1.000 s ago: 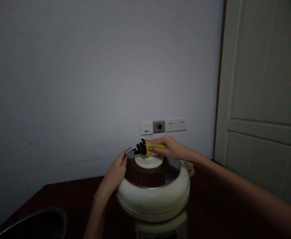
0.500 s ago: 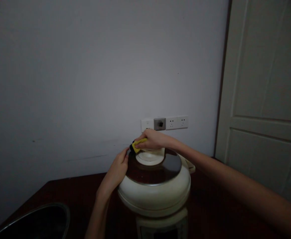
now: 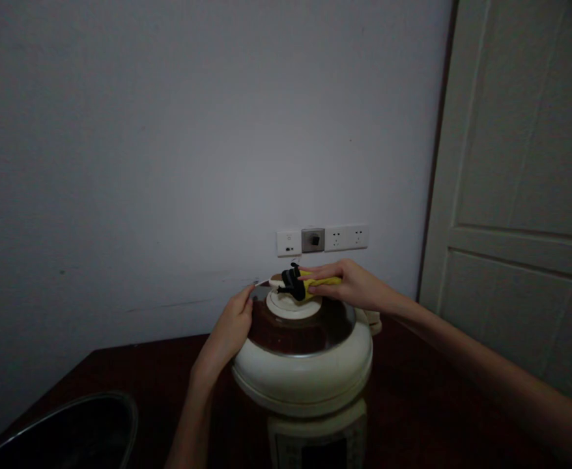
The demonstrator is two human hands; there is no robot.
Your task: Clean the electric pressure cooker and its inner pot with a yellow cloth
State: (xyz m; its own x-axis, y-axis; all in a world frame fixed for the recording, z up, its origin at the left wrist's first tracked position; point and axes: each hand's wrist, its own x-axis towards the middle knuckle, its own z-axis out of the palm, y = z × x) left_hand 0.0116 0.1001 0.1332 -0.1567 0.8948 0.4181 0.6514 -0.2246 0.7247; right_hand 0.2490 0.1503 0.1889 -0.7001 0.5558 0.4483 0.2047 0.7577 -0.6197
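A cream rice cooker (image 3: 301, 381) stands on a dark table, topped by a shiny metal lid (image 3: 300, 332) with a round cream knob (image 3: 292, 303). My left hand (image 3: 230, 332) is closed on the lid's left rim, thumb and fingers pinching its edge. My right hand (image 3: 352, 286) reaches over the lid from the right, fingers pressed on a yellow and black scrubbing pad (image 3: 305, 286) that lies on the knob.
A dark metal bowl (image 3: 66, 433) sits at the lower left on the brown table (image 3: 134, 391). Behind the cooker is a grey wall with a strip of sockets (image 3: 321, 239). A cream door (image 3: 525, 195) fills the right side.
My right hand slid the yellow pad from the knob's left edge back to the right across it, and the black part shows again. The left hand kept its hold on the rim.
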